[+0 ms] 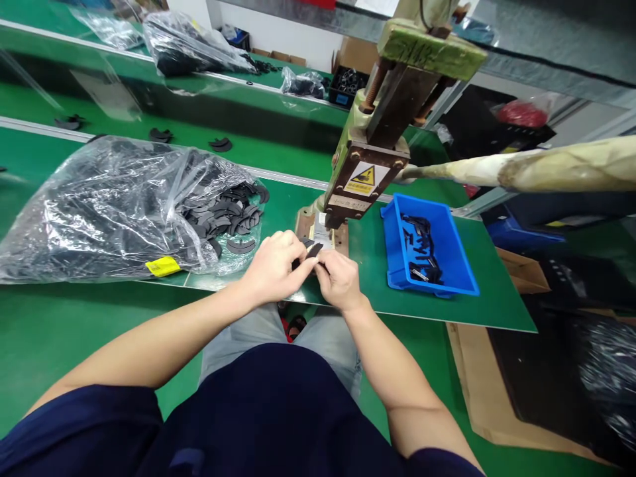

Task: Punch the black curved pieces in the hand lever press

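Both of my hands meet in front of a hand press (365,175), close to the table's front edge. Between their fingertips is a small black curved plastic piece (314,250). My left hand (278,265) pinches it from the left, with another dark bit showing under the fingers. My right hand (340,278) is closed on its right end, the fingertips partly hidden. Just beyond the fingers is the press's metal fixture (322,230), below the ram. To the left, many similar black curved pieces (226,215) spill from the mouth of a clear plastic bag (114,205).
A blue bin (467,275) with black parts stands right of the press. The press's wrapped lever (561,165) reaches out to the right above it. Behind the table runs a green conveyor belt (278,151) carrying a few black pieces. Cardboard (481,391) lies on the floor at right.
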A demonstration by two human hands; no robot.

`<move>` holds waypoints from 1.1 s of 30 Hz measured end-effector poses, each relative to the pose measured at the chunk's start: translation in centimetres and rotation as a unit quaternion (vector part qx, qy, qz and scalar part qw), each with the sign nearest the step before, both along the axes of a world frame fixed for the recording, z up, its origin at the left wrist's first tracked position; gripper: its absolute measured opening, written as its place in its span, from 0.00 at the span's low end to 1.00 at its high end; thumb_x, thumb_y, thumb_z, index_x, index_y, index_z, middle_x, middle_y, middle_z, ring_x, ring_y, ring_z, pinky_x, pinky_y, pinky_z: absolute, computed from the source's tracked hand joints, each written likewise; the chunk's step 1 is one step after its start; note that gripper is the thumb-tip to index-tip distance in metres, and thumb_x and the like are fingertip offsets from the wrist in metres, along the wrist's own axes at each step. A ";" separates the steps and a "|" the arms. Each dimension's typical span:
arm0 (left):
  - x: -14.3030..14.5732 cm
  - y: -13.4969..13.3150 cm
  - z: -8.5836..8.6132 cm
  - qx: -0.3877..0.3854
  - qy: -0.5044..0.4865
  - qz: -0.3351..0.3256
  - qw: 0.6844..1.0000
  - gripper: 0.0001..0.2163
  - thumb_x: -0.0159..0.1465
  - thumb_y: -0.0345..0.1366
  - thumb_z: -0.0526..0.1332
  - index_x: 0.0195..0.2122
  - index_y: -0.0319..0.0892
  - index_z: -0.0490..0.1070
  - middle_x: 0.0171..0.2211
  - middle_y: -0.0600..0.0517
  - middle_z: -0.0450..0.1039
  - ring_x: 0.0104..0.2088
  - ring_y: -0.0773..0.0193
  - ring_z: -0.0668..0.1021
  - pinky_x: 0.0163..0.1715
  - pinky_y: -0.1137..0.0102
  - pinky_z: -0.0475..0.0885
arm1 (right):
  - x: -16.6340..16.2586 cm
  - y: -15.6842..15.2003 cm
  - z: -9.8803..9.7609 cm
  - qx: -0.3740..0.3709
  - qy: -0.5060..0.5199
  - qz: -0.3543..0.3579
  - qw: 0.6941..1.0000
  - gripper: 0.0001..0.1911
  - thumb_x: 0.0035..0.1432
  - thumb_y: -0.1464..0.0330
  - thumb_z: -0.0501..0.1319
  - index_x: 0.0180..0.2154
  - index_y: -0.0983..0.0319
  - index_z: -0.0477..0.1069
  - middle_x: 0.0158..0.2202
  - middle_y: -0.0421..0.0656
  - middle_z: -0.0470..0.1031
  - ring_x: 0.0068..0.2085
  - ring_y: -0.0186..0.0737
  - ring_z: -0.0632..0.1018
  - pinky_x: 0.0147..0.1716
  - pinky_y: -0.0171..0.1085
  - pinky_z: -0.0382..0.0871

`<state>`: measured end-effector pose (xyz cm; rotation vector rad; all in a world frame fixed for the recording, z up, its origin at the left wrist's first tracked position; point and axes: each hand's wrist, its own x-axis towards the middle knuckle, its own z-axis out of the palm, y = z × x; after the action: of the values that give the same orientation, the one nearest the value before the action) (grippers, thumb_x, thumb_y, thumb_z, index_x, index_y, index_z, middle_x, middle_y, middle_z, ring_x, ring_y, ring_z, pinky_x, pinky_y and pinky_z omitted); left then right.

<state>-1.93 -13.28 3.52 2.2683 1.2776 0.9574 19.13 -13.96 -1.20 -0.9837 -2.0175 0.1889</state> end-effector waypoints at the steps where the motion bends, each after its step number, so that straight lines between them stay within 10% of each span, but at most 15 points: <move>1: 0.2 0.2 0.0 -0.013 -0.001 0.000 1.000 0.15 0.72 0.45 0.63 0.29 0.44 0.70 0.34 0.49 0.69 0.40 0.56 0.73 0.44 0.60 0.69 | 0.0 -0.1 0.0 0.000 0.002 -0.003 1.000 0.05 0.69 0.68 0.61 0.43 0.59 0.76 0.40 0.47 0.84 0.41 0.42 0.84 0.42 0.42 0.80; 6: 0.5 1.3 -1.0 -0.158 -0.134 0.023 0.978 0.14 0.69 0.45 0.68 0.32 0.43 0.68 0.35 0.53 0.68 0.34 0.64 0.73 0.38 0.66 0.70 | 0.2 -0.5 -0.1 -0.003 0.030 -0.013 0.999 0.06 0.68 0.68 0.63 0.45 0.59 0.76 0.44 0.47 0.85 0.47 0.42 0.85 0.55 0.47 0.81; 12: -0.5 1.7 -3.0 -0.395 -0.328 -0.071 0.855 0.23 0.63 0.55 0.72 0.46 0.41 0.72 0.37 0.52 0.75 0.33 0.65 0.78 0.28 0.71 0.75 | 0.2 -0.3 -0.2 -0.049 0.048 -0.001 0.998 0.12 0.68 0.66 0.64 0.52 0.56 0.76 0.49 0.45 0.84 0.52 0.43 0.84 0.58 0.48 0.81; 20: -2.6 11.4 -6.0 -0.507 -0.388 0.144 0.756 0.12 0.67 0.37 0.72 0.38 0.38 0.70 0.30 0.46 0.77 0.28 0.62 0.83 0.28 0.68 0.83 | 2.2 -2.7 0.5 -0.085 0.081 -0.004 0.993 0.15 0.71 0.71 0.57 0.54 0.56 0.78 0.52 0.49 0.82 0.56 0.44 0.82 0.57 0.47 0.81; 27: -0.2 23.9 -3.8 -0.399 -0.402 0.185 0.803 0.11 0.73 0.41 0.65 0.46 0.37 0.72 0.38 0.43 0.80 0.33 0.64 0.84 0.36 0.70 0.83 | 4.8 -5.4 1.3 -0.101 0.074 -0.010 0.992 0.16 0.72 0.70 0.57 0.52 0.56 0.80 0.50 0.47 0.84 0.53 0.43 0.83 0.54 0.44 0.82; 33: -0.2 19.3 -6.4 -0.326 -0.328 0.201 0.863 0.16 0.69 0.49 0.67 0.35 0.41 0.74 0.32 0.50 0.77 0.28 0.67 0.77 0.30 0.73 0.72 | 14.6 -5.2 2.1 -0.089 0.053 -0.153 0.983 0.16 0.74 0.62 0.55 0.48 0.55 0.82 0.50 0.46 0.84 0.54 0.43 0.83 0.57 0.45 0.79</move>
<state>-2.14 6.01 -2.86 1.0451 1.4596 1.0782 33.73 -19.13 0.92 -1.3533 -1.7492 0.2512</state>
